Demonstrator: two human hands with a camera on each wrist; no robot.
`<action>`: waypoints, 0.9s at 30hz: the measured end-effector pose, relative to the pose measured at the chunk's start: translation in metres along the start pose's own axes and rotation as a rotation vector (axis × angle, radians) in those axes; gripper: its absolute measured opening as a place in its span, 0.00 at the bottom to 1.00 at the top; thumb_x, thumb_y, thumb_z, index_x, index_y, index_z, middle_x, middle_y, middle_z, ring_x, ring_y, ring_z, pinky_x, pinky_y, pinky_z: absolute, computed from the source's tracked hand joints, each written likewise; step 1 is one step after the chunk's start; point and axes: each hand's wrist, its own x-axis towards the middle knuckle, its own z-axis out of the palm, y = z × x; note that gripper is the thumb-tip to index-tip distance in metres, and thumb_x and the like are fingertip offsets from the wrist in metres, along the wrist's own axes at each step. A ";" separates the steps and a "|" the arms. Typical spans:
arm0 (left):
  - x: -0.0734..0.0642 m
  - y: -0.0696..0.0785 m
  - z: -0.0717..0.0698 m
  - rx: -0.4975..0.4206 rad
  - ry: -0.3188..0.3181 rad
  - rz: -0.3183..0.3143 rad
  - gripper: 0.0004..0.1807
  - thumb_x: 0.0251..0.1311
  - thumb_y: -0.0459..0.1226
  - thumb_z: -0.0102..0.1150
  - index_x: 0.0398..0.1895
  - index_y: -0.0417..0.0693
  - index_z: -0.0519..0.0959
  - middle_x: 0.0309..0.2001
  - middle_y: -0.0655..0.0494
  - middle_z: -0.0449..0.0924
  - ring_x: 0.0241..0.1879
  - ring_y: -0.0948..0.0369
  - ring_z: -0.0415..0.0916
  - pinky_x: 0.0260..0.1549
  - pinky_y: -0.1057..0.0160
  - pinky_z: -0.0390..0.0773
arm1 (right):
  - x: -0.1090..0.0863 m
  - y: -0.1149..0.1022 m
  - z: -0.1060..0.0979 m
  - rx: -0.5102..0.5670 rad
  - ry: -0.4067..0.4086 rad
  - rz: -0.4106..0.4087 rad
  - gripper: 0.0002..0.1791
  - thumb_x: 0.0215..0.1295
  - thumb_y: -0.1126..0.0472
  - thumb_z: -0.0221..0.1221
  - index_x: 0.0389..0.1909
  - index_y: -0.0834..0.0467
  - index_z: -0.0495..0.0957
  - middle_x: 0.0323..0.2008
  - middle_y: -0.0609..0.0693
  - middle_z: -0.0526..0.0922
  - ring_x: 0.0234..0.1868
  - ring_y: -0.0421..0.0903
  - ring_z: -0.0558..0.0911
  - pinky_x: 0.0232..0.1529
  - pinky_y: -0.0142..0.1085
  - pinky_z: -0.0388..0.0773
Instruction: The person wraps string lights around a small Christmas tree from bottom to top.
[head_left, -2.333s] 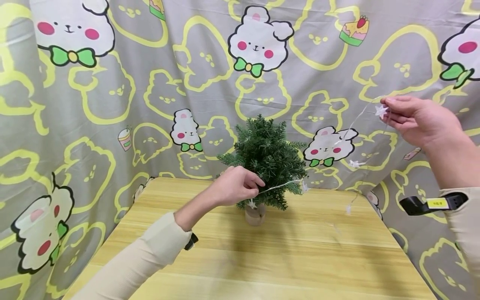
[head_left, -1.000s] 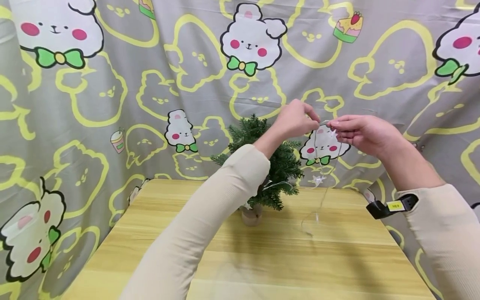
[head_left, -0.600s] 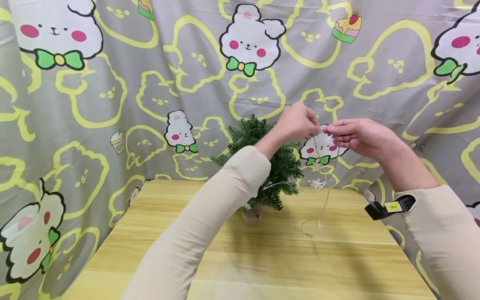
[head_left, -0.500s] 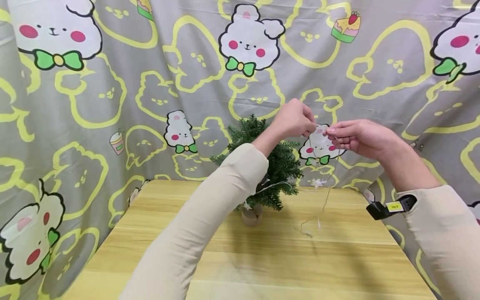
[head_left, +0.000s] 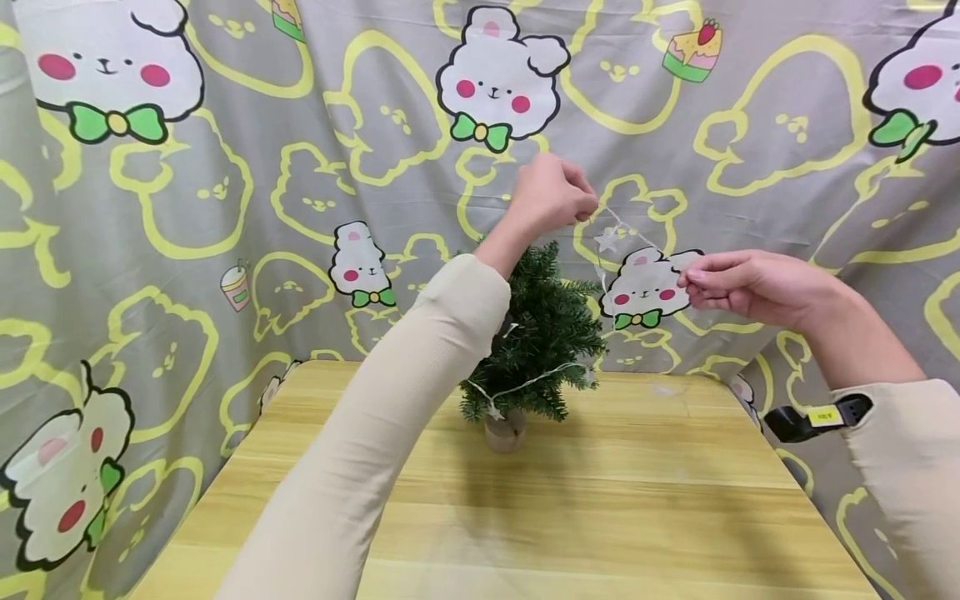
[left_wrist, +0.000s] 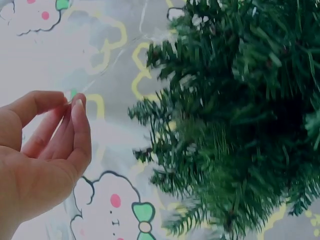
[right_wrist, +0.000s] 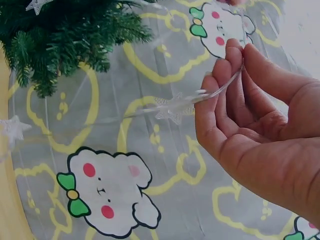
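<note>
Left hand (head_left: 549, 193) has lifted away from right hand (head_left: 761, 285); fingers of both pinch the string (head_left: 608, 240); likely less slack beside the tree (head_left: 543, 333).

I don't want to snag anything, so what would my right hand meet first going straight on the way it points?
Probably the hanging part of the star string, which your right hand also pinches, then the tree. Depth is unclear in the head view, so it might miss both.
</note>
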 end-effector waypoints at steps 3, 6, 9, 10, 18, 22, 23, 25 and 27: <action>0.000 -0.001 -0.004 0.012 -0.004 -0.020 0.09 0.58 0.32 0.59 0.28 0.53 0.88 0.27 0.62 0.85 0.32 0.64 0.76 0.23 0.71 0.67 | -0.005 0.000 -0.005 -0.008 0.027 -0.020 0.22 0.78 0.74 0.41 0.51 0.58 0.85 0.46 0.46 0.87 0.47 0.39 0.86 0.54 0.32 0.82; -0.001 -0.001 -0.005 0.018 -0.010 -0.023 0.08 0.58 0.33 0.60 0.29 0.53 0.88 0.27 0.62 0.85 0.34 0.64 0.77 0.25 0.71 0.70 | -0.006 -0.001 -0.007 -0.040 0.079 -0.033 0.23 0.77 0.75 0.43 0.50 0.57 0.86 0.47 0.45 0.87 0.48 0.39 0.87 0.53 0.31 0.82; -0.002 0.000 -0.005 0.011 -0.007 -0.020 0.08 0.58 0.33 0.60 0.29 0.52 0.88 0.27 0.62 0.86 0.34 0.65 0.78 0.26 0.71 0.72 | -0.006 -0.002 -0.008 -0.058 0.131 -0.022 0.23 0.77 0.75 0.44 0.49 0.55 0.87 0.47 0.44 0.87 0.48 0.38 0.87 0.52 0.30 0.82; -0.002 0.000 -0.004 0.001 -0.005 -0.020 0.08 0.58 0.32 0.60 0.29 0.52 0.88 0.27 0.61 0.86 0.33 0.65 0.79 0.26 0.71 0.73 | -0.006 -0.003 -0.008 -0.068 0.145 -0.014 0.23 0.77 0.75 0.44 0.48 0.55 0.87 0.47 0.44 0.87 0.49 0.37 0.86 0.52 0.29 0.82; -0.006 -0.004 -0.001 -0.037 -0.008 -0.019 0.09 0.57 0.30 0.59 0.28 0.50 0.88 0.25 0.59 0.86 0.27 0.66 0.80 0.26 0.72 0.75 | -0.004 -0.005 -0.004 -0.109 0.228 0.054 0.23 0.77 0.74 0.45 0.46 0.52 0.88 0.48 0.44 0.88 0.52 0.37 0.86 0.54 0.28 0.81; -0.005 -0.003 -0.002 -0.057 -0.008 -0.030 0.09 0.58 0.31 0.59 0.29 0.50 0.88 0.26 0.59 0.87 0.27 0.65 0.82 0.27 0.72 0.76 | -0.001 -0.006 -0.001 -0.158 0.282 0.094 0.23 0.77 0.73 0.46 0.43 0.49 0.88 0.46 0.43 0.88 0.50 0.36 0.86 0.52 0.28 0.81; -0.005 -0.003 -0.003 -0.067 -0.007 -0.033 0.08 0.59 0.31 0.60 0.29 0.50 0.87 0.26 0.59 0.87 0.27 0.65 0.82 0.27 0.72 0.77 | 0.000 -0.006 0.000 -0.179 0.285 0.100 0.23 0.77 0.73 0.47 0.43 0.48 0.88 0.45 0.42 0.88 0.49 0.35 0.86 0.52 0.28 0.82; -0.005 -0.002 -0.004 -0.070 0.001 -0.030 0.08 0.60 0.32 0.60 0.29 0.50 0.87 0.26 0.58 0.87 0.27 0.65 0.82 0.26 0.72 0.76 | 0.002 -0.007 0.000 -0.200 0.286 0.111 0.24 0.77 0.73 0.45 0.42 0.47 0.87 0.45 0.41 0.88 0.48 0.35 0.86 0.52 0.28 0.82; -0.005 -0.002 -0.006 -0.077 0.012 -0.019 0.07 0.60 0.32 0.61 0.28 0.50 0.87 0.27 0.57 0.88 0.26 0.65 0.82 0.26 0.72 0.76 | 0.004 -0.007 0.001 -0.217 0.291 0.122 0.24 0.77 0.73 0.44 0.42 0.46 0.86 0.44 0.40 0.88 0.48 0.35 0.87 0.51 0.29 0.82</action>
